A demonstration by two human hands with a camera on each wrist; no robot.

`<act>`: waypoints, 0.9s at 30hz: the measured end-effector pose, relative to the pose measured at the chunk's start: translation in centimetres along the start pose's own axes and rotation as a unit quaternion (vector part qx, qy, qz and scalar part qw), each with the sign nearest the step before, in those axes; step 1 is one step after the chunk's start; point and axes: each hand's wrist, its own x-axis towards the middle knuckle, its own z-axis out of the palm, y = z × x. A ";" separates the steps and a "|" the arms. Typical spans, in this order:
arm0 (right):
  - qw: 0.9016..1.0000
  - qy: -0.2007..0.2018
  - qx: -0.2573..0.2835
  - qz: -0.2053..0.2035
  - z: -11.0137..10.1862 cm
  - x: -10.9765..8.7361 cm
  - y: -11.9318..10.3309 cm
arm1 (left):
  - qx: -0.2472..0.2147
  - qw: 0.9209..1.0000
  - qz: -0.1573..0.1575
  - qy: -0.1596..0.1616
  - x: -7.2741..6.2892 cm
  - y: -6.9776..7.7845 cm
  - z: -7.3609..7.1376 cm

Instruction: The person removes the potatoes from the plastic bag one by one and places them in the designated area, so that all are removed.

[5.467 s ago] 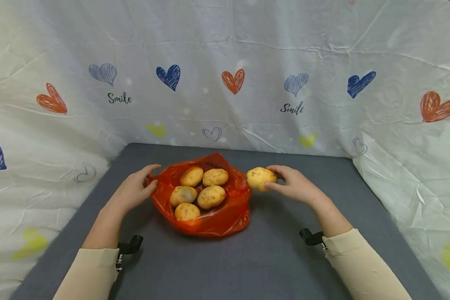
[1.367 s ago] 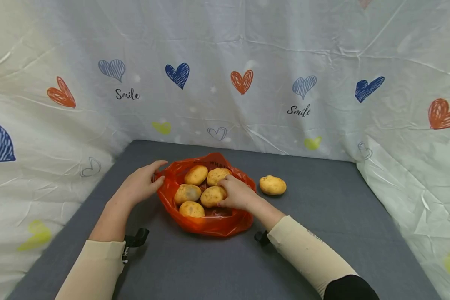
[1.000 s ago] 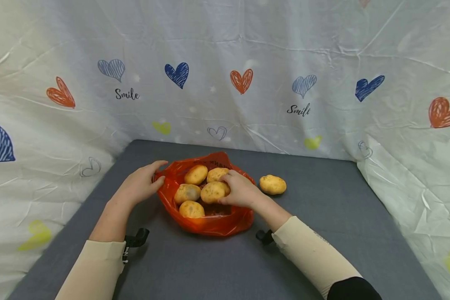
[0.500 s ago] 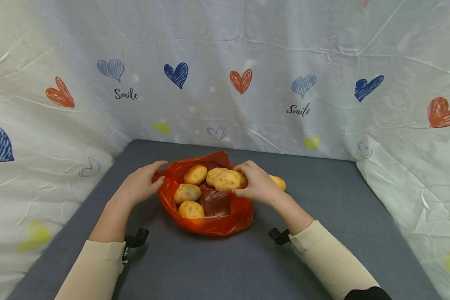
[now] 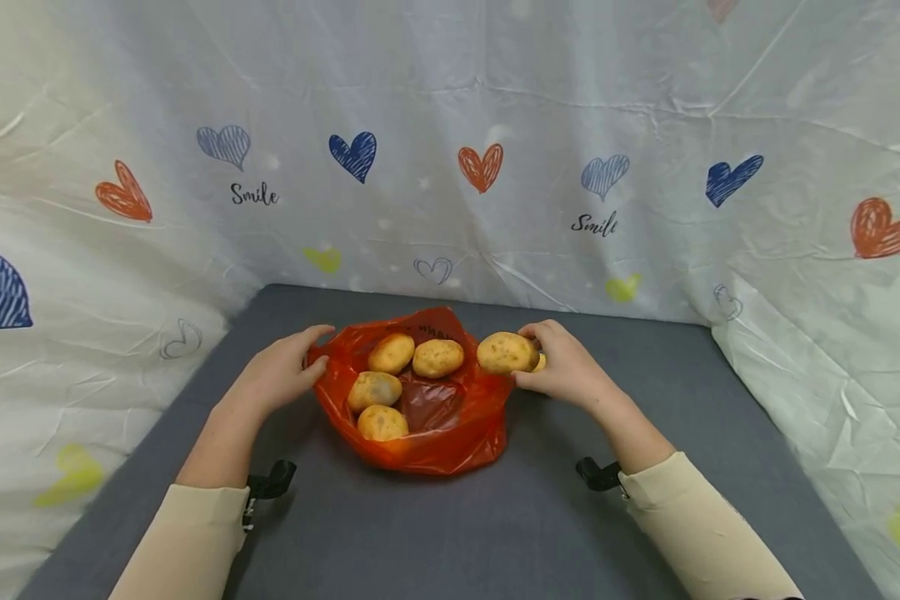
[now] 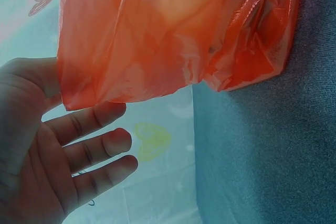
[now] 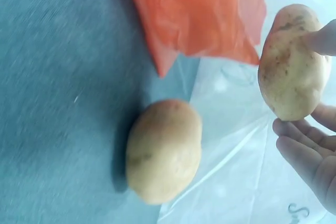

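Observation:
An orange-red plastic bag [image 5: 450, 450] sits with its mouth spread wide on the grey tabletop, several yellow potatoes [image 5: 438, 358] inside. At the bag's left edge, my left hand [image 5: 281, 371] pinches the rim between thumb and index finger; the left wrist view shows the other fingers [image 6: 100, 148] loosely extended below the plastic. Just past the right rim, my right hand [image 5: 570, 371] grips a potato [image 5: 506, 352] between thumb and fingers, raised above the table. Another potato [image 7: 164, 151] rests on the table right of the bag, mostly hidden behind my right hand in the head view.
The grey cloth-covered table [image 5: 420, 533] extends in front of the bag and to both sides. A white curtain [image 5: 412, 225] printed with hearts and "Smile" hangs behind and along both sides. Each wrist carries a black camera mount [image 5: 598, 475].
One potato was set down right of the bag earlier. My right hand then took another from inside, lifted it and moved it right past the rim. The left hand has stayed at the rim.

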 end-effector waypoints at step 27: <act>0.993 0.008 -0.018 0.116 -3.0 -2.7 7.4 | -0.007 1.000 -0.005 0.003 -0.4 -0.1 0.1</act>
